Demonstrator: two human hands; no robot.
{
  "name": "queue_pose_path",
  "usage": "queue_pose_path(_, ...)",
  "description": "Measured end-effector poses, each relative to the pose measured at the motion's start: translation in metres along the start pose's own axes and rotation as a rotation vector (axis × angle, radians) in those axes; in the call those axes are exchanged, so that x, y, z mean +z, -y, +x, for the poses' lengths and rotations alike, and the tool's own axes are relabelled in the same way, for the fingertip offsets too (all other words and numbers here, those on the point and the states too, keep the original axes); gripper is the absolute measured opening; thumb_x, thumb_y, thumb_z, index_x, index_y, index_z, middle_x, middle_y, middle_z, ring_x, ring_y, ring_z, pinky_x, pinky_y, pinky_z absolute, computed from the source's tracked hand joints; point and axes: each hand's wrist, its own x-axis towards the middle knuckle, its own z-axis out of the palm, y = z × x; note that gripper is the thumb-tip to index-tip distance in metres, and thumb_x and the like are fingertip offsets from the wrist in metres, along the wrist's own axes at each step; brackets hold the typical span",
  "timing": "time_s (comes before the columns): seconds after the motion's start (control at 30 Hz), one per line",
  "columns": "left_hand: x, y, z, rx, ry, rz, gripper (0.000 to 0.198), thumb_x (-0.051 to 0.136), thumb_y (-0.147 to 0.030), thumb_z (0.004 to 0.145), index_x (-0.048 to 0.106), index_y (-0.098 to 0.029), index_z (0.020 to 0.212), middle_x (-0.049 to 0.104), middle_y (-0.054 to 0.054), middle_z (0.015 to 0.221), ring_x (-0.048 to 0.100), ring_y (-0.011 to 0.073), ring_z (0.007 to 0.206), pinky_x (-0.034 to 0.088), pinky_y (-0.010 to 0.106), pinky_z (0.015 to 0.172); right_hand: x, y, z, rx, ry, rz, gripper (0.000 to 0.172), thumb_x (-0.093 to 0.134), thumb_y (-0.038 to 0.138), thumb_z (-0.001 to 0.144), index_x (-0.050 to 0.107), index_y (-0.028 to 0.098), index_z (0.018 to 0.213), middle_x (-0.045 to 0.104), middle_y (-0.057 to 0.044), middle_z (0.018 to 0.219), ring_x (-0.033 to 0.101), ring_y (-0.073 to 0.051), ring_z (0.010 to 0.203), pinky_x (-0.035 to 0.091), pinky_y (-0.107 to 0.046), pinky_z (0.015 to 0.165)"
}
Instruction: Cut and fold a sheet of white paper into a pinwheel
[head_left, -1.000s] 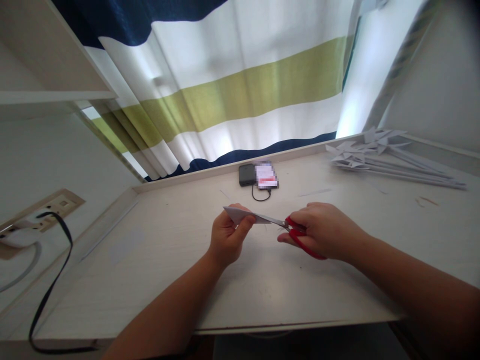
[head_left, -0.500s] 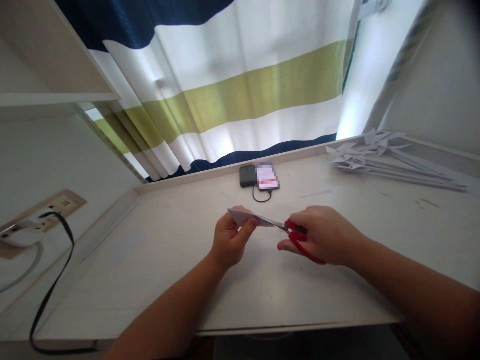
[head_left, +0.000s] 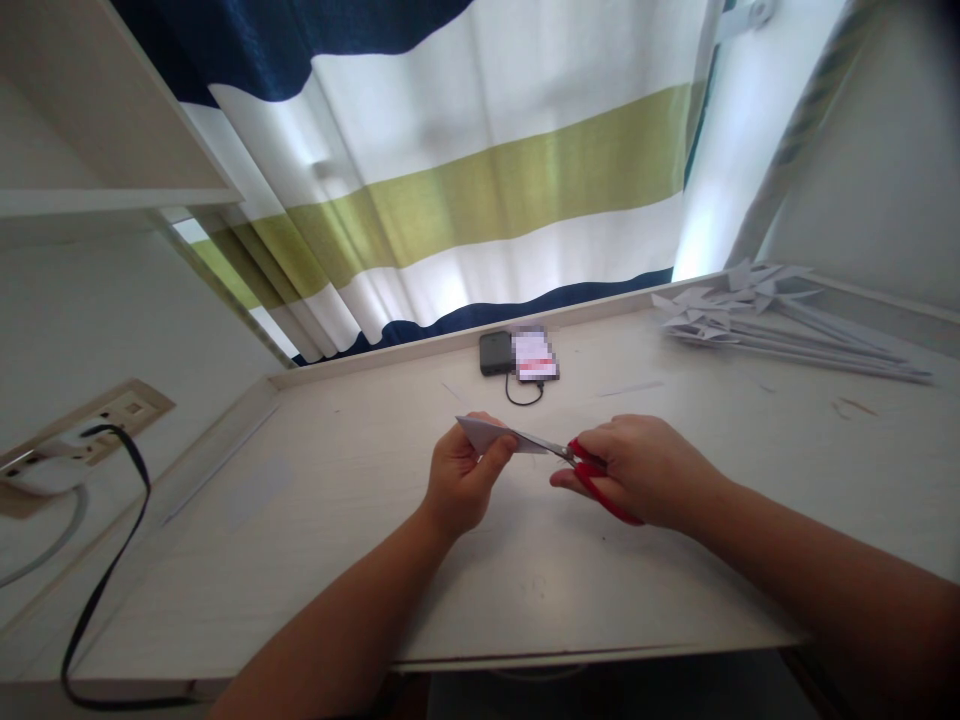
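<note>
Over the middle of the desk, my left hand (head_left: 465,480) pinches a small folded piece of white paper (head_left: 484,434) between thumb and fingers. Its pointed corner sticks out to the left. My right hand (head_left: 649,470) is wrapped round the red handles of a pair of scissors (head_left: 600,490). The metal blades point left and lie along the paper's upper right edge, close to my left thumb. How far the blades reach into the paper, I cannot tell.
A black power bank (head_left: 495,354) is cabled to a blurred-out phone (head_left: 535,356) at the back. Folded paper pinwheel shapes on long paper sticks (head_left: 750,320) lie at the back right. Paper scraps (head_left: 631,388) are scattered about. A black cord (head_left: 112,560) hangs from the socket (head_left: 112,420) on the left.
My right hand has shifted slightly left, and the scissor handles have drawn a little closer together. My left hand and the paper stay almost where they were.
</note>
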Motion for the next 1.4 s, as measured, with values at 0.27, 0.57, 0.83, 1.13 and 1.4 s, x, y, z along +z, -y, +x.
queue_pose_path(0.27,0.002,0.000,-0.001,-0.071,0.036,-0.041,0.013,0.061,-0.023,0.087,0.057,-0.016,0.077,0.051,-0.001,0.070,0.045,0.0109,0.065,0.036,0.025,0.061,0.002,-0.003,0.003,0.096,-0.023,0.093,0.051,0.046,0.065,0.084,0.059,0.020,0.065,0.060,-0.003,0.058,0.049,-0.017,0.054,0.031,-0.028,0.052)
queue_pose_path(0.57,0.000,0.004,-0.002,-0.138,-0.028,-0.033,0.016,0.064,-0.028,0.085,0.057,-0.015,0.077,0.051,-0.003,0.065,0.044,0.0099,0.059,0.035,0.024,0.056,-0.009,-0.004,0.001,0.083,0.061,0.152,0.051,0.053,0.070,0.075,0.062,0.022,0.065,0.059,-0.002,0.055,0.048,-0.016,0.051,0.032,-0.029,0.051)
queue_pose_path(0.83,-0.002,0.002,0.001,-0.081,-0.020,0.051,0.019,0.064,-0.031,0.084,0.057,-0.015,0.075,0.051,-0.001,0.067,0.045,0.0114,0.062,0.037,0.026,0.059,-0.011,-0.008,-0.001,0.088,0.092,0.096,0.060,0.050,0.080,0.068,0.065,0.022,0.064,0.061,-0.004,0.057,0.051,-0.018,0.051,0.032,-0.029,0.048)
queue_pose_path(1.13,-0.001,0.001,0.001,-0.066,-0.004,0.043,0.021,0.063,-0.031,0.084,0.055,-0.016,0.073,0.050,-0.001,0.067,0.045,0.0116,0.062,0.038,0.026,0.061,-0.010,-0.007,-0.002,0.078,0.100,0.097,0.059,0.049,0.080,0.069,0.063,0.023,0.064,0.061,-0.003,0.057,0.051,-0.019,0.052,0.033,-0.030,0.049)
queue_pose_path(1.4,-0.001,0.000,0.001,-0.060,0.011,0.052,0.019,0.063,-0.030,0.084,0.056,-0.016,0.074,0.051,-0.001,0.068,0.047,0.0125,0.064,0.039,0.027,0.061,-0.010,-0.007,-0.001,0.076,0.086,0.120,0.059,0.050,0.079,0.069,0.065,0.022,0.065,0.061,-0.004,0.057,0.051,-0.018,0.052,0.033,-0.030,0.049)
